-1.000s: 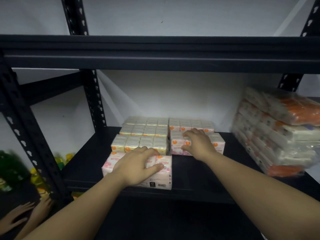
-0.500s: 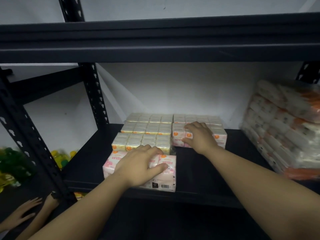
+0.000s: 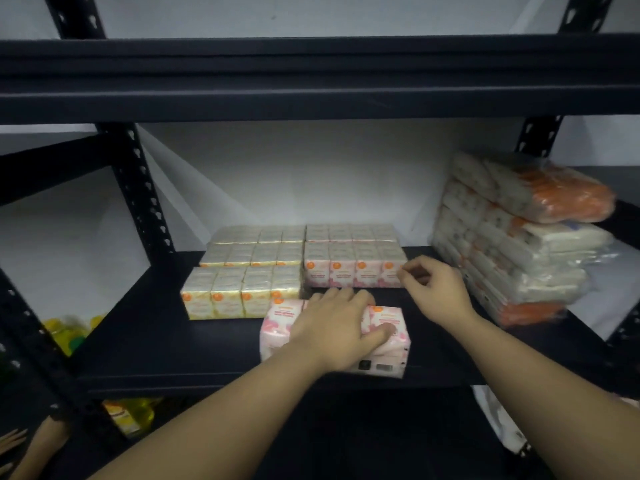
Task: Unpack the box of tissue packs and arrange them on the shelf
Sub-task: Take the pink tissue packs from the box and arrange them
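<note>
Dark shelf [image 3: 173, 341]: left hand [image 3: 341, 327] grips pink tissue pack [image 3: 277, 327].

A single head-worn view looks forward and slightly down, close in, onto the dark metal shelf board [image 3: 180, 344], with an upper shelf beam [image 3: 318, 77] crossing overhead.

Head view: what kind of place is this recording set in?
Probably a shop stockroom or store aisle: a black slotted-steel rack shelf, bulk wrapped tissue bundles with orange ends, and rows of yellow and pink tissue multipacks.
</note>
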A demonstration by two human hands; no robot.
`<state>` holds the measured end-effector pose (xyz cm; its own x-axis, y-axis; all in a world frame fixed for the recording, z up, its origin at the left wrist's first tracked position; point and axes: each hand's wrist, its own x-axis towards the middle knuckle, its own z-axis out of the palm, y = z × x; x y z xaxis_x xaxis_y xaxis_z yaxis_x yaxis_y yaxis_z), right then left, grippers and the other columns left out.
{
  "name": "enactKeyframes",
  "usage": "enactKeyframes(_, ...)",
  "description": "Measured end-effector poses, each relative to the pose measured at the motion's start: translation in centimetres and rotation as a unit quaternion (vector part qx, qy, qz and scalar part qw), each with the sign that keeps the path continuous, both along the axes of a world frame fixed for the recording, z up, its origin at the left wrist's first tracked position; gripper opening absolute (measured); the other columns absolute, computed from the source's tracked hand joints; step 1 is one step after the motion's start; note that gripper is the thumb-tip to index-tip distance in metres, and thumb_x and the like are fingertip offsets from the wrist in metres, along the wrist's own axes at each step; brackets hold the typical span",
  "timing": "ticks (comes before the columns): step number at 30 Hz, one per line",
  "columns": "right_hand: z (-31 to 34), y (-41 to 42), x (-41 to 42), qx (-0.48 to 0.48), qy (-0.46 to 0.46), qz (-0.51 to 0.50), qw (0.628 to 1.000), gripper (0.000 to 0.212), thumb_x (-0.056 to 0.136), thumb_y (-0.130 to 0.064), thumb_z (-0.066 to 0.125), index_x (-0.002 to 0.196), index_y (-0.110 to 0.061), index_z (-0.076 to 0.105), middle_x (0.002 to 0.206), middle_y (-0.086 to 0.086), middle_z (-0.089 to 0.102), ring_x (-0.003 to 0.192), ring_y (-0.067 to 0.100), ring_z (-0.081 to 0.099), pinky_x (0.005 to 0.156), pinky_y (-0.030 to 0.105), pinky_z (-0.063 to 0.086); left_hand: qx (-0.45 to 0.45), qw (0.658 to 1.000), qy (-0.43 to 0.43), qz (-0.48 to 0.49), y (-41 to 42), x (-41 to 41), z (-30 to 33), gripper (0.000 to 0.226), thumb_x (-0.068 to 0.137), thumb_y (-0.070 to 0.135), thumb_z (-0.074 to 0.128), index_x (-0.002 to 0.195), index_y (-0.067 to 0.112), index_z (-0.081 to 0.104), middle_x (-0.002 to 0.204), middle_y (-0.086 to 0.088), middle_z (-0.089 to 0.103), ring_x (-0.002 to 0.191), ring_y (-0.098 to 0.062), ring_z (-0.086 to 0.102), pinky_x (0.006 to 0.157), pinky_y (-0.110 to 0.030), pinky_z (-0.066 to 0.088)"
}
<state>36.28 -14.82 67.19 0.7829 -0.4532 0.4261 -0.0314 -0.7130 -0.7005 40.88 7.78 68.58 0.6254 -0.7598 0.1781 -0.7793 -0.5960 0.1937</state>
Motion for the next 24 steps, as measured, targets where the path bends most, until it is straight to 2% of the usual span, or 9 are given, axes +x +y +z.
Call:
enactKeyframes(3, -0.4, -1.9, -3.1, 0.041, 0.007, -0.021, 0.999, 0.004, 0.094, -0.027, 0.075, 0.089, -0.027, 0.076, 0.083, -0.015, 0.073, 0.082, -0.005, 0.066, 0.072, 0.013, 0.048, -0.002, 1.0, -0.004, -0.006, -3.8, -0.7, -0.2, 0.065, 0.092, 0.077, 0.035, 0.139, 0.034, 0.049, 0.139, 0.004, 0.055, 0.127, -0.02, 0.049, 0.108, -0.044, 0.038)
enactKeyframes(5, -0.7, -2.8, -4.8, 0.068, 0.013, -0.025, 0.997, 0.007, 0.094, -0.028, 0.074, 0.088, -0.027, 0.077, 0.08, -0.015, 0.074, 0.079, -0.003, 0.066, 0.067, 0.01, 0.045, -0.005, 1.0, 0.0, -0.006, -5.7, -1.1, -0.3, 0.067, 0.092, 0.077, 0.034, 0.141, 0.033, 0.049, 0.141, 0.003, 0.055, 0.129, -0.022, 0.049, 0.111, -0.046, 0.037)
enactKeyframes(10, -0.9, -3.6, -7.3, 0.118, 0.031, -0.007, 0.993, 0.011, 0.096, -0.03, 0.073, 0.088, -0.025, 0.079, 0.081, -0.012, 0.076, 0.076, 0.001, 0.068, 0.07, 0.016, 0.048, -0.026, 0.999, 0.042, -0.014, -8.4, -1.3, 0.3, 0.063, 0.092, 0.075, 0.043, 0.137, 0.032, 0.054, 0.139, 0.003, 0.057, 0.128, -0.022, 0.052, 0.111, -0.047, 0.037)
enactKeyframes(13, -1.0, -3.6, -7.7, 0.128, 0.042, -0.004, 0.991, 0.013, 0.095, -0.035, 0.073, 0.089, -0.026, 0.079, 0.084, -0.009, 0.077, 0.081, 0.009, 0.071, 0.076, 0.028, 0.054, -0.061, 0.991, 0.112, -0.03, -8.4, -1.0, 1.4, 0.064, 0.09, 0.068, 0.058, 0.141, 0.03, 0.053, 0.143, 0.004, 0.055, 0.131, -0.02, 0.05, 0.11, -0.047, 0.043)
enactKeyframes(16, -0.4, -3.3, -7.6, 0.121, 0.061, 0.001, 0.991, 0.019, 0.093, -0.047, 0.073, 0.09, -0.028, 0.078, 0.084, -0.01, 0.077, 0.08, 0.006, 0.071, 0.075, 0.027, 0.052, -0.089, 0.99, 0.105, -0.036, -6.4, -0.3, 2.7, 0.061, 0.091, 0.057, 0.066, 0.143, 0.027, 0.053, 0.141, 0.001, 0.053, 0.131, -0.02, 0.047, 0.108, -0.04, 0.043)
enactKeyframes(18, 0.0, -2.9, -7.4, 0.11, 0.088, 0.002, 0.99, 0.027, 0.089, -0.057, 0.073, 0.091, -0.031, 0.077, 0.085, -0.01, 0.076, 0.082, 0.005, 0.071, 0.077, 0.028, 0.054, -0.067, 0.997, 0.048, -0.006, -4.4, 0.6, 3.4, 0.06, 0.092, 0.056, 0.064, 0.144, 0.029, 0.052, 0.142, 0.002, 0.051, 0.135, -0.021, 0.044, 0.109, -0.042, 0.04)
enactKeyframes(20, 0.2, -2.6, -7.1, 0.097, 0.112, 0.001, 0.989, 0.03, 0.085, -0.061, 0.074, 0.091, -0.032, 0.077, 0.085, -0.007, 0.075, 0.083, 0.008, 0.071, 0.079, 0.031, 0.056, -0.007, 0.999, 0.018, 0.036, -2.1, 1.7, 3.8, 0.066, 0.093, 0.061, 0.059, 0.15, 0.031, 0.047, 0.15, -0.001, 0.048, 0.14, -0.025, 0.041, 0.113, -0.045, 0.038)
enactKeyframes(22, 0.5, -2.3, -6.9, 0.097, 0.131, 0.017, 0.986, 0.03, 0.083, -0.061, 0.076, 0.094, -0.033, 0.076, 0.088, -0.008, 0.076, 0.085, 0.007, 0.072, 0.083, 0.032, 0.058, 0.05, 0.997, 0.045, 0.04, -0.2, 2.4, 3.6, 0.071, 0.096, 0.068, 0.051, 0.156, 0.031, 0.041, 0.158, -0.006, 0.043, 0.147, -0.029, 0.034, 0.117, -0.046, 0.035)
enactKeyframes(24, 0.9, -1.7, -6.8, 0.102, 0.151, 0.045, 0.982, 0.034, 0.08, -0.062, 0.078, 0.101, -0.035, 0.075, 0.096, -0.014, 0.077, 0.088, 0.001, 0.072, 0.083, 0.03, 0.059, 0.063, 0.993, 0.094, 0.019, 0.8, 2.5, 2.8, 0.071, 0.099, 0.069, 0.044, 0.158, 0.03, 0.038, 0.16, -0.006, 0.041, 0.15, -0.029, 0.033, 0.119, -0.044, 0.034)
